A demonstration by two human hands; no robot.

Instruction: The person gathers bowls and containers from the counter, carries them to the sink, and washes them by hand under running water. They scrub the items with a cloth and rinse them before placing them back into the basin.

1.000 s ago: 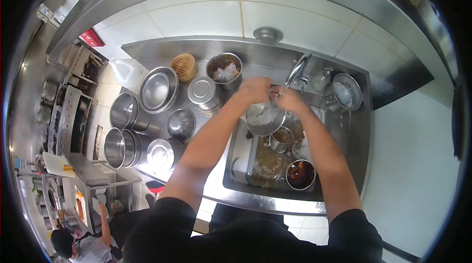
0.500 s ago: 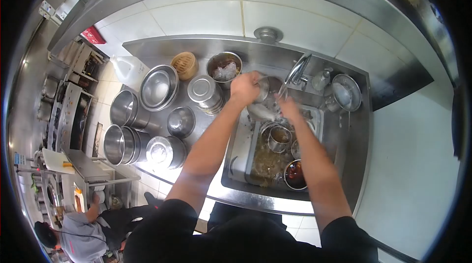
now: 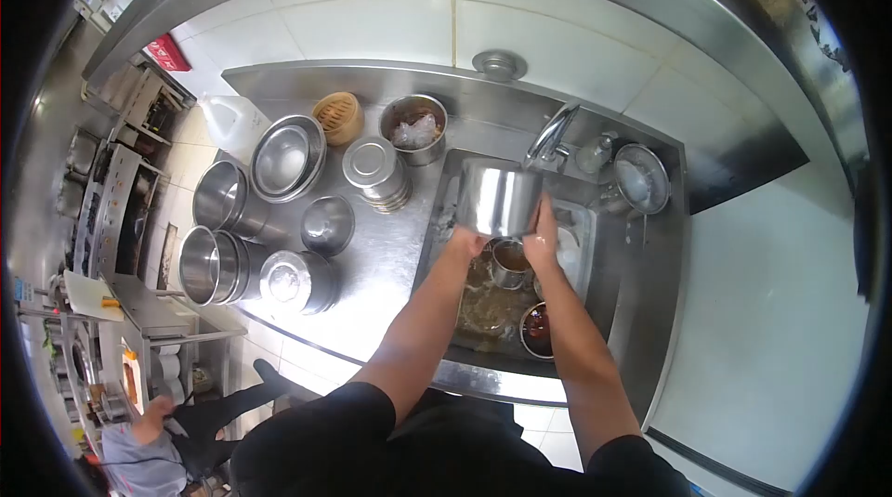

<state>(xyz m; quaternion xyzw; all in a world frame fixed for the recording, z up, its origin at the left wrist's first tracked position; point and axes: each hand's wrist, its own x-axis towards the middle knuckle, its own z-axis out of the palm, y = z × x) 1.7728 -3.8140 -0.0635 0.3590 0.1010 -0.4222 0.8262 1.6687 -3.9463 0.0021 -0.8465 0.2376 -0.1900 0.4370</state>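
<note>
A shiny steel pot point(image 3: 500, 198) is held over the sink point(image 3: 591, 265), just in front of the faucet point(image 3: 550, 133). Its smooth outer side faces me, and its inside is hidden. My left hand point(image 3: 469, 241) grips the pot's near left edge, fingers partly hidden. On the near right side, my right hand point(image 3: 542, 232) is closed around the pot. Below them in the cloudy brown water stands a small steel container point(image 3: 510, 265). Near the sink's front edge is a round container with dark red contents point(image 3: 537, 328).
Left of the sink stand stacked lidded tins point(image 3: 373, 167), nested bowls point(image 3: 283, 160), deep pots point(image 3: 212, 265), an upturned bowl point(image 3: 327, 225) and a bamboo steamer point(image 3: 337, 118). A strainer point(image 3: 641, 178) and a soap bottle point(image 3: 595, 155) are at right. Another person point(image 3: 144, 455) works at lower left.
The pot has turned from a tilted position by the faucet so its outer side faces me. My right hand, blurred before, now grips it; my left hand has moved down to its near edge.
</note>
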